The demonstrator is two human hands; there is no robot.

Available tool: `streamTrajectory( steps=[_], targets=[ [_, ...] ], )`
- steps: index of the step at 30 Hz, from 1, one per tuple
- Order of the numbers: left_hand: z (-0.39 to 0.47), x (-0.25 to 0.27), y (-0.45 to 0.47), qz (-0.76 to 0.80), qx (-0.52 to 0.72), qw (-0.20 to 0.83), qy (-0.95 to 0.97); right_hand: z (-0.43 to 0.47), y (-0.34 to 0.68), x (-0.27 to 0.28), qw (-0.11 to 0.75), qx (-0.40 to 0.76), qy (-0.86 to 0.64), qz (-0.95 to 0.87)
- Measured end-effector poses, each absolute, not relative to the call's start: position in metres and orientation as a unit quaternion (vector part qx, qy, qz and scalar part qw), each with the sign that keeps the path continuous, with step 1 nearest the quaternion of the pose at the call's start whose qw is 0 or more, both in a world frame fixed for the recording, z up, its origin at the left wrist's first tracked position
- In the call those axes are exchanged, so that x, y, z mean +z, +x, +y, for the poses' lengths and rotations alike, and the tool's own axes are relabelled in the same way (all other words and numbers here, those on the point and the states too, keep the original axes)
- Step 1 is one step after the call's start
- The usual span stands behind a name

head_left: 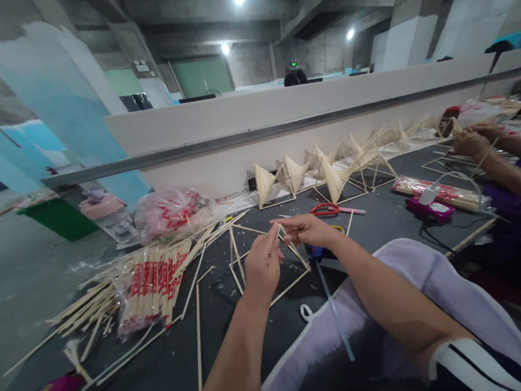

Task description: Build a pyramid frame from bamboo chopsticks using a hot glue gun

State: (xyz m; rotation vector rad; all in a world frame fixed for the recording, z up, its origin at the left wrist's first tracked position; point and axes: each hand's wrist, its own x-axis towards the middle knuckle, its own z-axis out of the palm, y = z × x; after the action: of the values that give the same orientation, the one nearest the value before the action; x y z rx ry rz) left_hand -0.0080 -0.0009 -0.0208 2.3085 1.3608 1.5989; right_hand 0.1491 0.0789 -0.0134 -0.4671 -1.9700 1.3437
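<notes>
A frame of thin wooden sticks (290,288) stands on the dark table in front of me. My left hand (262,260) has its fingers pressed together at the frame's top corner. From the other side, my right hand (308,229) pinches the same spot, its fingertips meeting those of the left. The fingers partly hide the joint. Beside my right wrist lies a blue glue gun (314,252), mostly covered by the arm, with a long translucent glue stick (335,311) trailing from it. Just beyond the hands are red-handled scissors (325,209) and a pink pen (351,210).
Finished twisted stick models (332,176) line the partition (244,117). Bundled sticks in red-printed wrappers (154,285) and loose sticks (90,301) lie left. A bottle (108,216) and plastic bag (174,213) stand behind. Another person's hands (476,141) work at right, near a purple device (430,208).
</notes>
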Motion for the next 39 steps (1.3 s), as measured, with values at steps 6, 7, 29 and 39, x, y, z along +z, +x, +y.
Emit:
streamTrajectory(
  steps=[6,7,29,39],
  targets=[
    [-0.0001,-0.0213,-0.0084,0.437,0.522,0.017,0.733,0.0778,0.1474,-0.0121,0.351,0.527,-0.194,-0.75],
    [0.0,-0.0213,-0.0084,0.435,0.525,0.02,0.731,0.0779,0.1471,-0.0124,0.352,0.528,-0.196,-0.748],
    [-0.0023,-0.0214,-0.0074,0.459,0.506,-0.004,0.73,0.079,0.1475,-0.0183,0.351,0.539,-0.188,-0.742],
    [-0.0014,-0.0201,-0.0097,0.462,0.506,0.028,0.728,0.0789,0.1487,-0.0197,0.365,0.519,-0.201,-0.747]
  ],
)
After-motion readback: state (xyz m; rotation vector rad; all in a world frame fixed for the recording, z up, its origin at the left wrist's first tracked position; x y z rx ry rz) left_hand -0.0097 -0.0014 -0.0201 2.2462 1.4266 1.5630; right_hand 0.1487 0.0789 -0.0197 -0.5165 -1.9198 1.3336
